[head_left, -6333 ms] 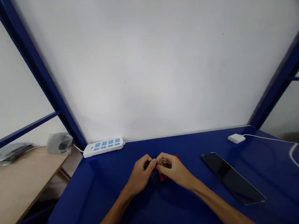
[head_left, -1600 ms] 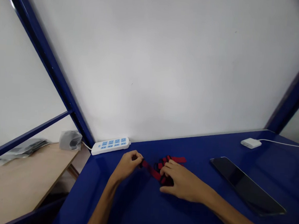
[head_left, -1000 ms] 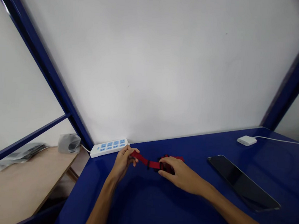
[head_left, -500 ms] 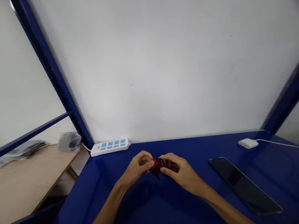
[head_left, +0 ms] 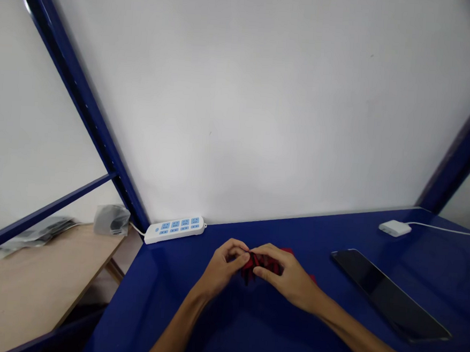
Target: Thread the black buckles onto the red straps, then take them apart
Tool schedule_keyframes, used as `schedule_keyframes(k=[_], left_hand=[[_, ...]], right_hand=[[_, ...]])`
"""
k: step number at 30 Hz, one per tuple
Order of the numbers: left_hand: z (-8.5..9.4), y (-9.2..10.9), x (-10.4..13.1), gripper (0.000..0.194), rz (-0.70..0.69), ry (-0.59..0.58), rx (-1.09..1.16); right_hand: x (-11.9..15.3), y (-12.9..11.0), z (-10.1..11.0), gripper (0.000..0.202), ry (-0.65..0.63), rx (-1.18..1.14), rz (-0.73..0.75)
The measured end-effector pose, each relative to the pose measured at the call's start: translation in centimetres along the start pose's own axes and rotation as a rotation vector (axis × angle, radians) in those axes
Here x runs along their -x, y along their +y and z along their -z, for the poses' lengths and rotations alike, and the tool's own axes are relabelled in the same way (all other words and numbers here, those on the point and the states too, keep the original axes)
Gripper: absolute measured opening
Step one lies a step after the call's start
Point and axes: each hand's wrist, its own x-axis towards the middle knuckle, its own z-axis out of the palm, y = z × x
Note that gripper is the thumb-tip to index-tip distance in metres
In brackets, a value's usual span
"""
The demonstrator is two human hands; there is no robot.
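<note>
Nearest, bare forearms reaching in from the bottom edge over a glossy blue counter (head_left: 216, 330). Mid-counter, left hand (head_left: 222, 269) and right hand (head_left: 288, 279) drawn close together, fingers of both curled in and pinched on a bunched red strap (head_left: 261, 262) with dark marks, held just above or on the surface; hard to tell which. Off to the right, a dark tablet (head_left: 390, 295) lying flat and askew, screen black. Farther right, toward the back corner, a small white adapter (head_left: 394, 228) with a white cable (head_left: 448, 229) trailing off the edge. At the back left corner, a white power strip (head_left: 175, 229) with blue sockets, lying against the wall. Behind, a plain white wall (head_left: 264, 103) framed by slanting blue posts (head_left: 75, 95). Beyond the left post, a pale wooden table (head_left: 22, 284) bearing a grey plastic bag (head_left: 111, 219) and flat clear packets (head_left: 29, 234).
</note>
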Motion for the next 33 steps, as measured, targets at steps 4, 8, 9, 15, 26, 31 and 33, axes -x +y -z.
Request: schedule_keyframes(k=[4,8,9,15,26,31,33], left_hand=[[-0.3,-0.2,0.1,0.043,0.004,-0.026,0.046],[-0.6,-0.5,0.0,0.046,0.023,-0.006,0.112],[-0.6,-0.7,0.0,0.047,0.025,0.001,0.127],[-0.7,-0.9,0.1,0.046,0.044,-0.036,0.197],[-1.1,-0.9,0.1,0.043,-0.022,0.029,0.047],[-1.2,-0.7,0.0,0.035,-0.042,0.04,0.037],[-1.3,-0.8,0.0,0.031,-0.016,0.047,0.113]], right_hand=[[0.1,0.1,-0.3,0.029,0.007,-0.022,-0.018],[0.1,0.8,-0.6,0.037,-0.021,-0.129,-0.069],[0.1,1.0,-0.7,0.039,-0.034,-0.163,-0.089],[0.1,1.5,-0.9,0.049,-0.019,-0.35,-0.166],[0.0,0.3,-1.1,0.037,0.001,-0.279,-0.118],[-0.4,0.5,-0.7,0.042,0.046,-0.352,-0.18],[-0.5,0.6,-0.4,0.039,-0.012,-0.383,-0.167]])
